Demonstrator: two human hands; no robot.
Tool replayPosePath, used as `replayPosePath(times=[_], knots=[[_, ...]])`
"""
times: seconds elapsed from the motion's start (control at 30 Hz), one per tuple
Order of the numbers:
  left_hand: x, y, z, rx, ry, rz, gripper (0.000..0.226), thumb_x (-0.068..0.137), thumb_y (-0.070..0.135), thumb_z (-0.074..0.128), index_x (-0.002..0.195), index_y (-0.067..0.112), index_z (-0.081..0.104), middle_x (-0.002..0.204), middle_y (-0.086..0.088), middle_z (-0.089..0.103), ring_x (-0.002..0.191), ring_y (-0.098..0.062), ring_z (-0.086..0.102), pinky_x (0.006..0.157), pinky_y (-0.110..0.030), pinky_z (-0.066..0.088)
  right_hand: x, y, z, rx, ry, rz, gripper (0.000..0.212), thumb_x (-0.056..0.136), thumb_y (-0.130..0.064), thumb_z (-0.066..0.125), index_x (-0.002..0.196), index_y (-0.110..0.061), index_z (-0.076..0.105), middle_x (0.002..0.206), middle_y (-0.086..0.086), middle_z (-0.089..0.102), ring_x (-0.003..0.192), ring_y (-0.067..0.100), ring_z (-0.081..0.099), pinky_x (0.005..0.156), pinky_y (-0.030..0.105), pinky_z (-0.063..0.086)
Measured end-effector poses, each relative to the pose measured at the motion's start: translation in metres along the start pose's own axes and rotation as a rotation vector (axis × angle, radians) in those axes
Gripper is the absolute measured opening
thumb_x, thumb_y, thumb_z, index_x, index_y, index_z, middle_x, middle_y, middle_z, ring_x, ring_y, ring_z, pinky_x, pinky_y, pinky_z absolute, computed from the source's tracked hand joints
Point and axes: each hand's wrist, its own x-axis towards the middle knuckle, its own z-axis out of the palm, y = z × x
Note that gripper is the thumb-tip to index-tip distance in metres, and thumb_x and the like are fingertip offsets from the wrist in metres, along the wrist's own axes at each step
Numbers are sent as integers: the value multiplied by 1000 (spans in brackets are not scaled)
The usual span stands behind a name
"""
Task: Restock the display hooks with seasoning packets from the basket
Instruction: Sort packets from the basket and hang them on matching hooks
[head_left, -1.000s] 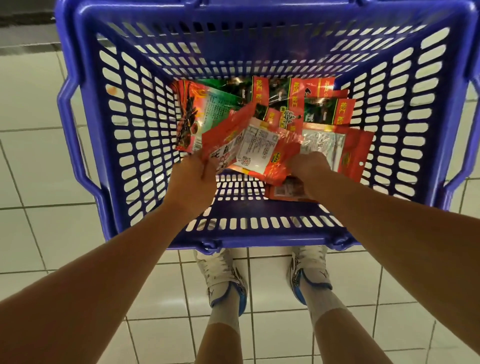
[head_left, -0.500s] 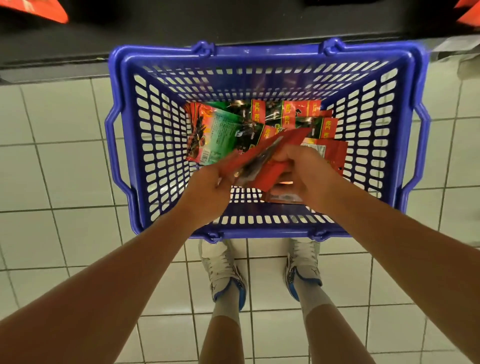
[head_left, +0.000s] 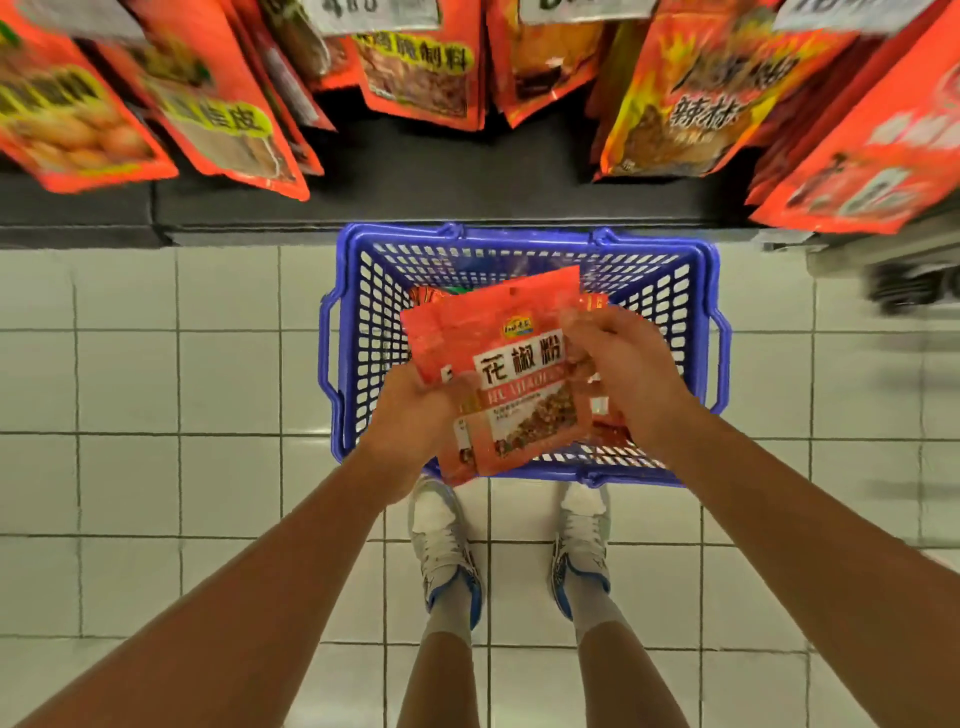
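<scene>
A small stack of red seasoning packets (head_left: 514, 374) is held face up above the blue basket (head_left: 353, 332), which stands on the tiled floor. My left hand (head_left: 415, 415) grips the stack's lower left side. At the upper right side, my right hand (head_left: 618, 374) pinches the front packet. More packets lie in the basket, mostly hidden behind the stack. Rows of red hanging packets (head_left: 421, 67) fill the display across the top.
A dark shelf base (head_left: 441, 208) runs behind the basket. My two feet in white and blue shoes (head_left: 447, 551) stand on the white tiles just below the basket. Something dark and blurred (head_left: 914, 286) sits at the right edge.
Both hands have lifted the packets out of the basket and turned them face up. My view has risen, so the hanging display has come into sight.
</scene>
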Motion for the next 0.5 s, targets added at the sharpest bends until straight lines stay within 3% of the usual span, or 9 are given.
replayPosePath(times=[0.07, 0.17, 0.23, 0.3, 0.4, 0.5], knots=[[-22, 27, -5, -55, 2, 15, 24, 95, 5, 63, 93, 24, 78, 99, -1, 80, 90, -22, 77, 76, -43, 63, -17, -18, -9, -47, 137, -127, 24, 85, -44, 78, 91, -27, 63, 79, -17, 74, 73, 1, 71, 72, 31, 57], [-56, 74, -11, -77, -63, 43, 19, 92, 5, 67, 99, 21, 76, 102, -7, 79, 91, -28, 77, 73, -42, 63, -48, -63, -16, 149, 5, -170, 35, 77, -45, 83, 96, -19, 69, 83, -9, 78, 74, 10, 76, 59, 25, 58], [-81, 109, -14, -107, -76, 96, 14, 91, 9, 68, 101, 16, 75, 104, -12, 78, 94, -33, 76, 80, -49, 62, -71, -103, -16, 226, -79, -198, 18, 84, -37, 79, 89, -20, 77, 85, 3, 79, 74, 19, 77, 58, 31, 60], [-108, 150, -17, -116, -20, 166, 13, 92, 26, 69, 95, 18, 79, 101, -11, 79, 95, -32, 76, 84, -51, 60, -97, -147, -16, 242, -59, -299, 10, 90, -25, 75, 82, -27, 81, 85, 2, 79, 74, 18, 76, 64, 35, 62], [-154, 217, -29, -154, 60, 294, 23, 93, 43, 63, 98, 28, 80, 103, -3, 79, 96, -21, 76, 77, -32, 59, -143, -218, -20, 265, -7, -433, 18, 89, -17, 72, 78, -29, 81, 82, -1, 79, 72, 15, 73, 72, 37, 62], [-206, 286, -46, -122, 87, 413, 22, 92, 47, 61, 98, 35, 77, 104, -3, 79, 97, -25, 75, 81, -40, 59, -198, -289, -36, 271, 22, -533, 7, 86, -23, 76, 82, -28, 80, 88, 3, 79, 79, 21, 74, 76, 41, 62]])
